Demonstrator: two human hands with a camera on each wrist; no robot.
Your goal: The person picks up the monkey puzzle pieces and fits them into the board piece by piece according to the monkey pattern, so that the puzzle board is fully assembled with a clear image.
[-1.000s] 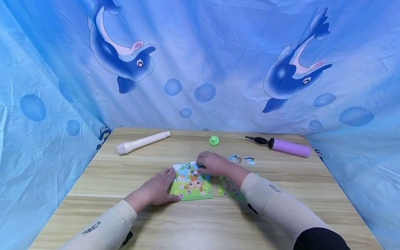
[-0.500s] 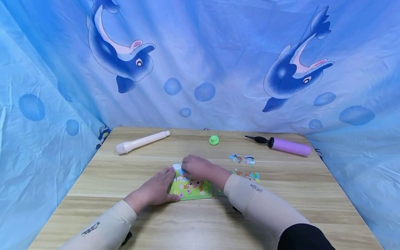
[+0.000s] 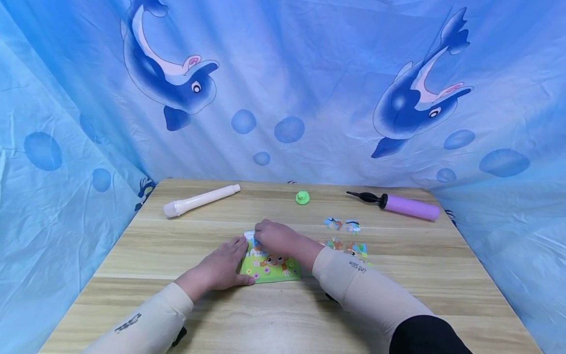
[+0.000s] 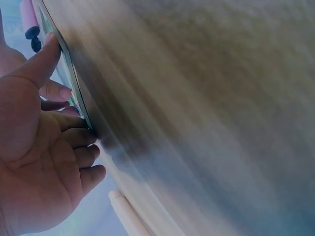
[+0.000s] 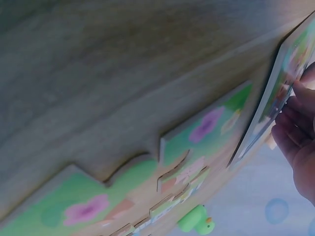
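A square puzzle board [image 3: 274, 275] with a monkey picture lies flat on the wooden table. My left hand [image 3: 226, 263] steadies its left edge, fingers extended and thumb at the near corner; in the left wrist view the left hand [image 4: 44, 142] touches the board's rim [image 4: 75, 73]. Over the board's upper left part, my right hand [image 3: 278, 238] has its fingers curled down and pinches a small puzzle piece, mostly hidden under them. In the right wrist view the right hand [image 5: 300, 132] is partly cut off. Loose puzzle pieces [image 3: 349, 248] lie right of the board, partly behind the right forearm.
A white toy microphone [image 3: 201, 200] lies at the back left. The green rubber duck [image 3: 302, 197] sits at the back middle, and a purple balloon pump [image 3: 411, 207] at the back right. Behind the table hangs a blue dolphin curtain [image 3: 283, 73].
From the board's upper right, my right hand has moved left to its upper left part, uncovering more loose pieces. In the last half second it shifted only slightly. The left hand stays put.
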